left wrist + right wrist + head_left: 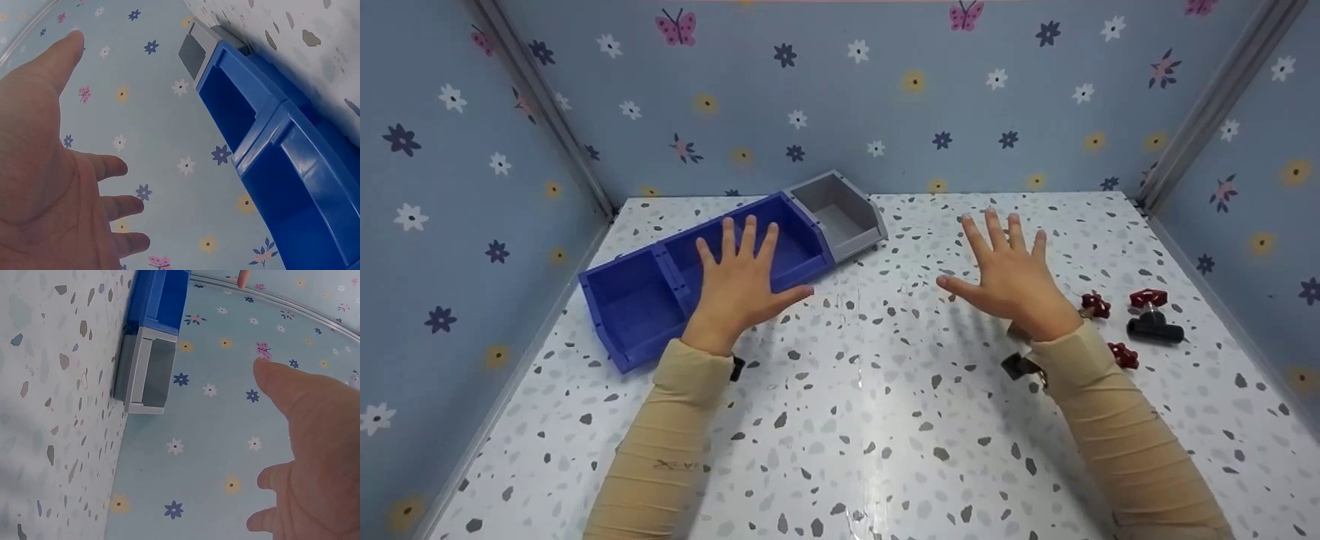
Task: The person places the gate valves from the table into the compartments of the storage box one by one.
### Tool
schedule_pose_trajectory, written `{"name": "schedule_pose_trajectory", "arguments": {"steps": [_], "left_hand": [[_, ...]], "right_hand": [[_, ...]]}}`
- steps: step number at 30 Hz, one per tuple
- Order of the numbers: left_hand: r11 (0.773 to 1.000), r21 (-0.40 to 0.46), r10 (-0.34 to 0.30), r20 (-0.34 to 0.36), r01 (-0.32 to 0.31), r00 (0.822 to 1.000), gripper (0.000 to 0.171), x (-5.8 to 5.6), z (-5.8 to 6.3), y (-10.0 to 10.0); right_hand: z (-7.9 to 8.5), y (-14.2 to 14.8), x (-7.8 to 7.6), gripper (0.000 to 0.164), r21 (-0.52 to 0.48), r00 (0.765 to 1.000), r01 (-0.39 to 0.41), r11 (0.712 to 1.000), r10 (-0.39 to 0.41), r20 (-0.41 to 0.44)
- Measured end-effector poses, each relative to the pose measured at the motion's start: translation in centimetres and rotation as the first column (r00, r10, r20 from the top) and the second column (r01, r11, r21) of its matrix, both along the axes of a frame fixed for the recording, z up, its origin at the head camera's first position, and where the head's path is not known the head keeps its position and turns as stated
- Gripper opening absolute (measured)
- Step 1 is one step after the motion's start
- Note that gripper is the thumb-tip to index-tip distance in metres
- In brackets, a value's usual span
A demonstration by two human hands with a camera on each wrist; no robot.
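Both hands are held up with fingers spread and nothing in them. My left hand (739, 289) overlaps the blue bins in the head view; its palm side and thumb show in the left wrist view. The larger blue bin (796, 229) stands between another blue bin (634, 300) and a grey bin (840, 214), all set in a slanted row. To the right, my right hand (1011, 281) is nearest to several valves with dark red handwheels. One handwheel (1095, 305) shows just beside that wrist, another (1123, 355) beside the sleeve. The forearm partly hides these valves.
Farther right lies a valve with a black tee-shaped body (1156, 330) and a red handwheel on top. The speckled white tabletop (855, 420) is bordered by flower-patterned panels (840, 97) at the back and both sides. Small black pieces show at both wrists.
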State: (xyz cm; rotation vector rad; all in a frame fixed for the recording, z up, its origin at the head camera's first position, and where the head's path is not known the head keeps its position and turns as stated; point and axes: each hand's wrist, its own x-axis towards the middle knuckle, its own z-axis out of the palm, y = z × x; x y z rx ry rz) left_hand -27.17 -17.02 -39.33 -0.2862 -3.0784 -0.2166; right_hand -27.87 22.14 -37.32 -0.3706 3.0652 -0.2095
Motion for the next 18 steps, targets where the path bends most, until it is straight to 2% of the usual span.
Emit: {"name": "schedule_pose_trajectory", "arguments": {"steps": [12,18], "left_hand": [[0.999,0.029,0.019,-0.011,-0.018,1.000,0.119,0.2,0.3,-1.3],[0.999,0.034,0.035,-0.010,-0.035,0.999,0.114,0.4,0.3,-2.2]], "right_hand": [[0.2,-0.9,-0.9,0.111,-0.001,1.000,-0.013,1.000,0.013,0.009],[0.0,-1.4,-1.4,0.110,0.011,0.999,-0.044,0.999,0.044,0.012]]}}
